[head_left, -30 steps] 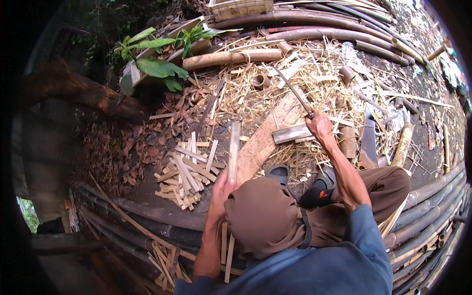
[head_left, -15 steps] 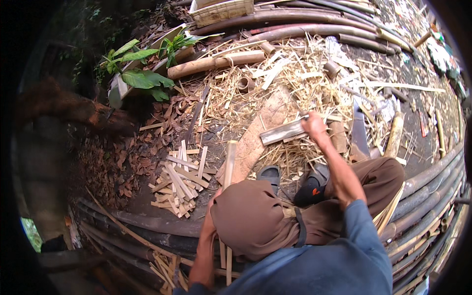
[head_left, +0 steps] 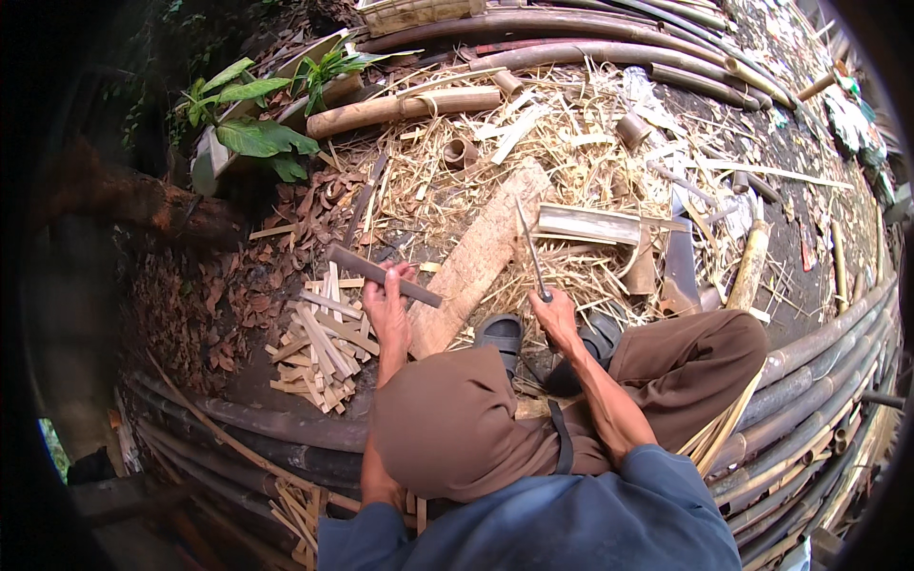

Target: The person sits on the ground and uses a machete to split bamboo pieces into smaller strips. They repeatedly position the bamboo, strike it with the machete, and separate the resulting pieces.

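The left hand [head_left: 388,309] is pinching a split bamboo strip [head_left: 384,276] crosswise just beyond its fingertips, while the right hand [head_left: 555,319], fist closed, is raising a knife [head_left: 529,249] whose blade could be glancing toward those fingers.

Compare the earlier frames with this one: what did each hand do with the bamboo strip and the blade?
The left hand turned the flat brown bamboo strip from upright on the pale wooden chopping block to lying crosswise, off the block. The right hand lifted the long thin metal blade from its lowered, flat position back to pointing up and away. Both kept their grip. The pile of short split bamboo pieces stayed put.
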`<move>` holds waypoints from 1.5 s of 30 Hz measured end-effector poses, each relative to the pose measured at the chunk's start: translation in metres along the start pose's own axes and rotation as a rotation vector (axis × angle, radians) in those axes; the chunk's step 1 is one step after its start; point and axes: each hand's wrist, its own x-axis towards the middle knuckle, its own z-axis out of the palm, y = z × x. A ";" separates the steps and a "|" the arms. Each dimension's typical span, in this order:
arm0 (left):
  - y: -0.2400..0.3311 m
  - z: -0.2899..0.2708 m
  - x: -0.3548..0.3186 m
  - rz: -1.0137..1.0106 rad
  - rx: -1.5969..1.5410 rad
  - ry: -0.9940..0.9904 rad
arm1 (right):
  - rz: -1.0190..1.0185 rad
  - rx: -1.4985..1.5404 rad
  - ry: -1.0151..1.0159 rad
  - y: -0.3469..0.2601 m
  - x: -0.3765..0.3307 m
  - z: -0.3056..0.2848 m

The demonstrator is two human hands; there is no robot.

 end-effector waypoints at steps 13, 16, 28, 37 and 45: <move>-0.044 0.026 0.018 0.102 0.177 -0.039 | -0.448 0.062 -0.040 -0.072 0.058 0.044; -0.063 0.033 0.018 0.171 0.333 -0.101 | -0.475 0.051 -0.042 -0.081 0.033 0.032; -0.067 0.072 0.003 0.262 0.466 -0.253 | -0.301 0.188 -0.349 -0.150 -0.053 -0.046; -0.088 0.067 0.002 0.170 0.465 -0.403 | 0.163 0.501 -0.513 -0.165 -0.063 -0.038; -0.083 0.071 -0.001 0.152 0.488 -0.502 | 0.198 0.562 -0.530 -0.160 -0.058 -0.040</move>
